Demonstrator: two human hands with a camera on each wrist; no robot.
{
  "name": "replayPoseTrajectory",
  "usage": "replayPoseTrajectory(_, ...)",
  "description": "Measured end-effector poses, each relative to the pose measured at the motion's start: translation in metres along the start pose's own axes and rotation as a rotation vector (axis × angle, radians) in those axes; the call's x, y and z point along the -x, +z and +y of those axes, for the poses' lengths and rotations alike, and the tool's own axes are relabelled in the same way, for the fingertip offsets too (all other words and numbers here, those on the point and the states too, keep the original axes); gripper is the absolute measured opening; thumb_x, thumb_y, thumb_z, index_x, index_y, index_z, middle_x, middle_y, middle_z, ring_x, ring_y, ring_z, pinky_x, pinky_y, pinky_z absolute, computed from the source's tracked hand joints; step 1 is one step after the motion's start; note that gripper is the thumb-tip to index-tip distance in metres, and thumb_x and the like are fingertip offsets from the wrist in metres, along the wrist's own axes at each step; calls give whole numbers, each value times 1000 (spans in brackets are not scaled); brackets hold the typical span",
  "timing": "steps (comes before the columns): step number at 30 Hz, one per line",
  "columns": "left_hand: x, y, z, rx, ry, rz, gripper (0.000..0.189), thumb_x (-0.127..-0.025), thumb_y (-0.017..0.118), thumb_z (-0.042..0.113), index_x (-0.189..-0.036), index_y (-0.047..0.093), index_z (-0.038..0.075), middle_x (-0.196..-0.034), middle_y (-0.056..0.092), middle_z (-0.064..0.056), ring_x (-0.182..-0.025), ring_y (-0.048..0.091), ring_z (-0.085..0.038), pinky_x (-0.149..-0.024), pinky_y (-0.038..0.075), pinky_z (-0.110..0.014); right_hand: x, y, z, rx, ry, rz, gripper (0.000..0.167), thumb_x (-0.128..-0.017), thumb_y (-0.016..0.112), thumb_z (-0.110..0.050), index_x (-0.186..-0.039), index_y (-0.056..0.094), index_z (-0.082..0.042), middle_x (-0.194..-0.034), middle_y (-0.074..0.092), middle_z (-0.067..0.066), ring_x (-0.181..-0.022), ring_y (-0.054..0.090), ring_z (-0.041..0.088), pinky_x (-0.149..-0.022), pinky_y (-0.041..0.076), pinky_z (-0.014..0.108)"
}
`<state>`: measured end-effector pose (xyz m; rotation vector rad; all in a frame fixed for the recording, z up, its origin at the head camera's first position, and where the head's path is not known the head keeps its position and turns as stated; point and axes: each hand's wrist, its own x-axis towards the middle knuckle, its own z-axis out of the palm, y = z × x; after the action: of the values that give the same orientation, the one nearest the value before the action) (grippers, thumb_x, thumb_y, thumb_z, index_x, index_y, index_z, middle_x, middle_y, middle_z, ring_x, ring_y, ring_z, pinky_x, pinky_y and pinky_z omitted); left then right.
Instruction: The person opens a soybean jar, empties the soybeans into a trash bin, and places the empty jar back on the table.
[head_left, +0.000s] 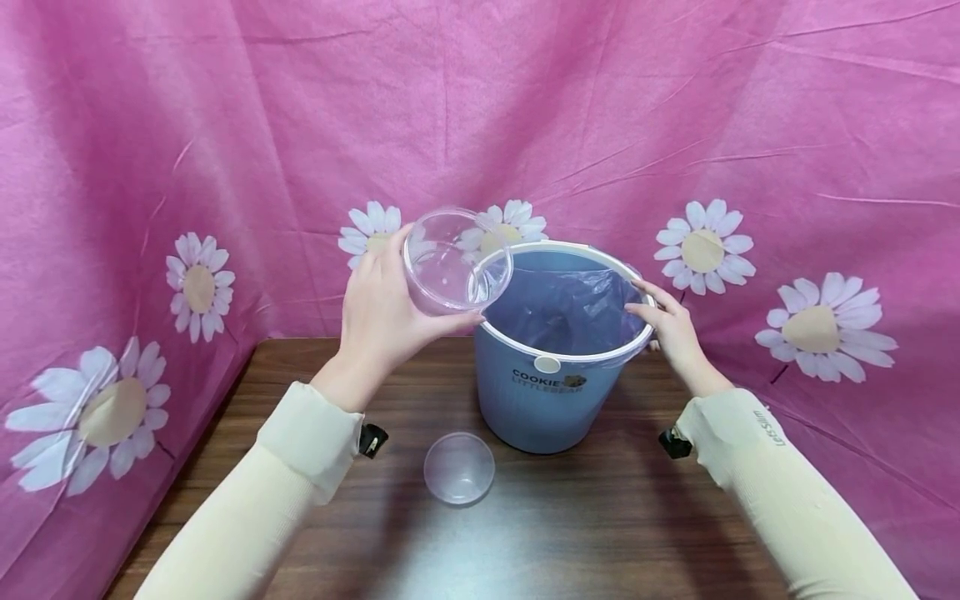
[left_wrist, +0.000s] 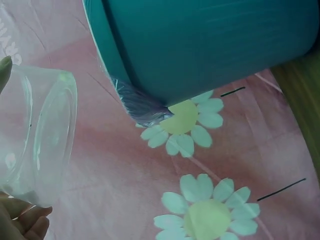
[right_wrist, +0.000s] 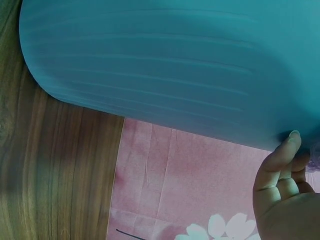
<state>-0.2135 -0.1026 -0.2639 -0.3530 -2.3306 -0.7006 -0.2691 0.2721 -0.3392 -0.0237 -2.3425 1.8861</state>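
My left hand (head_left: 381, 312) holds a clear round plastic tub (head_left: 442, 258) tilted toward the bucket, beside and above its left rim. A glossy clear patch shows at the tub's lower right; its nature I cannot tell. In the left wrist view, fingertips (left_wrist: 30, 220) press the side of the tub (left_wrist: 55, 135). The blue bucket (head_left: 540, 408) with a white rim stands upright on the table, lined with a thin translucent bag (head_left: 592, 296). My right hand (head_left: 681, 337) grips the rim and bag edge on the right side. Its fingers curl under the rim in the right wrist view.
A clear round lid or shallow dish (head_left: 459, 468) lies on the brown wooden table (head_left: 360, 508), in front of the bucket and to its left. Pink cloth (head_left: 420, 108) with white daisies hangs behind the table and along both sides.
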Motion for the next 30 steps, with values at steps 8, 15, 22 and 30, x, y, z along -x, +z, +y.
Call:
replayPoseTrajectory(8,17,-1,-5,46,-80,-7,122,-48,88,69,-147,40,16,-132,62,-7,-113,59,-30,-93,50,-47,-2,0,1,12,5,-3,57,-94,64,-20,-147,46,-11,-68,63,-10,-48,55,2,-40,48,23)
replayPoseTrajectory(15,30,0,-9,75,-105,0,118,-49,89,67,-145,44,14,-131,59,-7,-110,60,-29,-88,52,-49,-6,-2,5,10,10,4,58,-94,64,-19,-148,45,-10,-66,63,-10,-49,55,2,-40,48,24)
replayPoseTrajectory(22,50,3,-15,105,-166,-9,115,-51,90,63,-144,43,14,-130,58,-8,-109,60,-31,-87,52,-50,-4,-2,4,42,8,9,58,-94,64,-21,-148,46,-11,-67,62,-12,-49,55,1,-41,48,23)
replayPoseTrajectory(30,68,6,-21,126,-242,-26,115,-51,91,61,-146,43,15,-138,56,-8,-117,59,-33,-92,51,-53,-3,-2,2,45,1,11,58,-94,64,-22,-147,46,-10,-64,61,-12,-48,54,1,-41,47,22)
